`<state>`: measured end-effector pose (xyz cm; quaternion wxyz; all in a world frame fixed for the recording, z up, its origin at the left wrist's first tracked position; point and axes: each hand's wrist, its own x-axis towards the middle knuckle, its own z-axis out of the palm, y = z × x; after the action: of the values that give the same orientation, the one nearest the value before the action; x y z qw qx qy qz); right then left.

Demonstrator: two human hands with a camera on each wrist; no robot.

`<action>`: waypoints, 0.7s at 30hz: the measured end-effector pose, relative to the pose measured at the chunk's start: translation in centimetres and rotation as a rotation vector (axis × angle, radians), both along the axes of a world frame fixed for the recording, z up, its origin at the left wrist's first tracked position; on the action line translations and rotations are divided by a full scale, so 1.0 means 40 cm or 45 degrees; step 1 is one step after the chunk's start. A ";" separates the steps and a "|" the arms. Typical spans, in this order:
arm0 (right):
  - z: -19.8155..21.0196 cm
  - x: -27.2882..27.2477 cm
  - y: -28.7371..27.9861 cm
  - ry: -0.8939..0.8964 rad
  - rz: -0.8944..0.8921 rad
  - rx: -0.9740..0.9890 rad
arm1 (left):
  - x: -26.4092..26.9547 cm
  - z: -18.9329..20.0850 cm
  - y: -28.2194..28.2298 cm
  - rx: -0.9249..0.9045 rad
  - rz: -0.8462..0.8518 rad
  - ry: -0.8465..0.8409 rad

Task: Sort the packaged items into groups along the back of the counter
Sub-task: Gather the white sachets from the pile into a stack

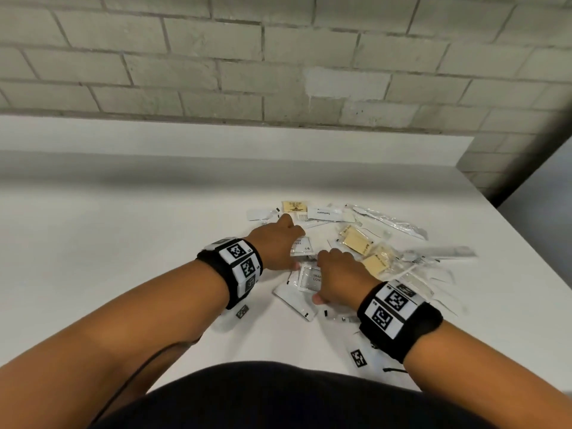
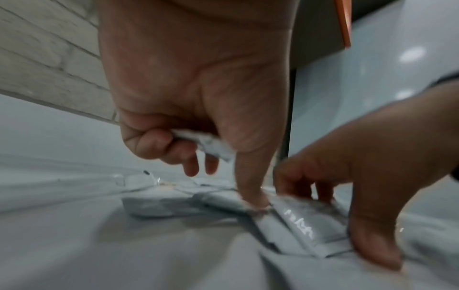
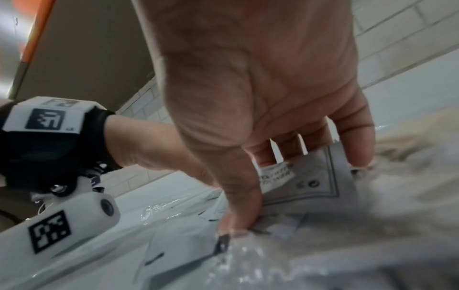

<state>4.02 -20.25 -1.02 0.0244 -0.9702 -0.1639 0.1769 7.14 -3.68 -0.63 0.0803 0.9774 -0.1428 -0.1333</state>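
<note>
Both hands work in the unsorted pile of packaged items (image 1: pixel 346 252), which lies mid-counter, toward the right and well short of the back edge; no groups stand along the back of the white counter (image 1: pixel 123 212) yet. The left hand (image 1: pixel 275 243) has its outer fingers curled round a small white packet (image 2: pixel 211 145), parking it in the palm, while its thumb presses down on a flat sachet (image 2: pixel 223 198), probably to steady or slide it. The right hand (image 1: pixel 337 274) pinches a printed white sachet (image 3: pixel 310 176) between thumb and fingers, tilting its near edge off the pile to separate it from the sachets beneath. The yellow soap packets (image 1: pixel 356 243) and clear-wrapped items (image 1: pixel 390 221) lie untouched beside the hands.
</note>
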 end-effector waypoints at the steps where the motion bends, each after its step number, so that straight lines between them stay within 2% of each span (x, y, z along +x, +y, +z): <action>1: -0.002 -0.001 -0.003 0.016 -0.016 0.038 | 0.007 -0.003 -0.007 0.047 -0.061 0.011; 9: -0.011 -0.011 -0.014 0.074 -0.006 0.130 | 0.033 -0.021 -0.016 0.173 -0.137 -0.060; 15: 0.078 0.072 -0.107 0.135 -0.177 0.188 | 0.036 -0.009 0.006 0.035 0.063 -0.128; 18: 0.086 0.149 -0.163 0.162 -0.151 0.117 | 0.041 0.007 0.015 0.042 0.155 -0.178; 21: 0.082 0.210 -0.232 0.194 -0.149 0.034 | 0.049 0.009 0.010 0.009 0.221 -0.097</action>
<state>12.42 -29.51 2.28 0.0602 -0.9614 -0.1070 0.2464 9.12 -3.27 -0.27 0.0824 0.9908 -0.0602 -0.0891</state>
